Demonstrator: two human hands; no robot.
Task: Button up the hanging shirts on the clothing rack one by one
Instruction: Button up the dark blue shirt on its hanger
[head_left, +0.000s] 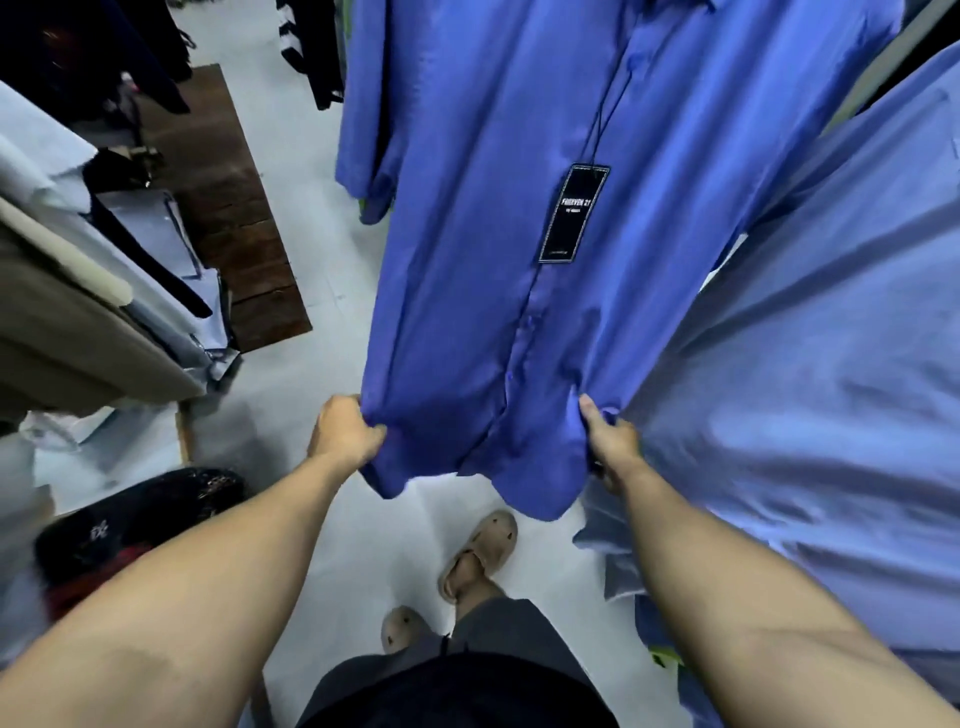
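I have my left hand (347, 434) and right hand (609, 441) each clenched on a lower hem corner of the blue shirt (493, 234) hanging just ahead, its black tag (573, 213) dangling down the placket.

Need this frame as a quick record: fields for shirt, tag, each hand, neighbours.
shirt: blue shirt hanging, placket looks closed down the front
tag: black hang tag on a cord at the placket
left hand: left hand grips the hem's left corner
right hand: right hand grips the hem's right side
neighbours: lighter blue shirt hangs to the right
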